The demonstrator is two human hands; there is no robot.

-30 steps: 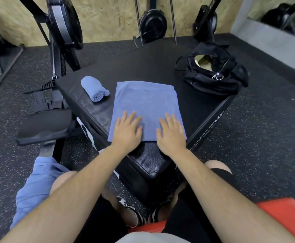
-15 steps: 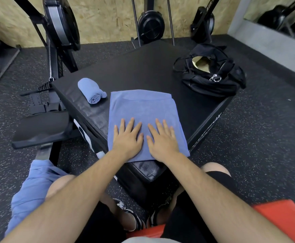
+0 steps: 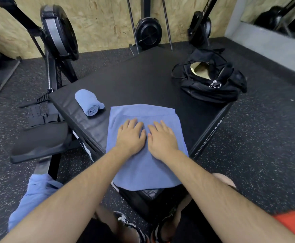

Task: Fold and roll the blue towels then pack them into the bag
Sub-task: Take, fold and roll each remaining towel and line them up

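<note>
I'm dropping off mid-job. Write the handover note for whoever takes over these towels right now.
Left hand: open, flat on the folded towel.
Right hand: open, flat on the same towel, beside the left.
Things: the folded towel lies on the black box. The rolled towel sits on the box to its left. The bag is at the far right corner, unzipped.
A blue cloth lies over the left knee, likely another towel.
Done: one towel rolled, one folded.
Left: roll the folded towel, handle the blue cloth, pack everything into the bag.
</note>
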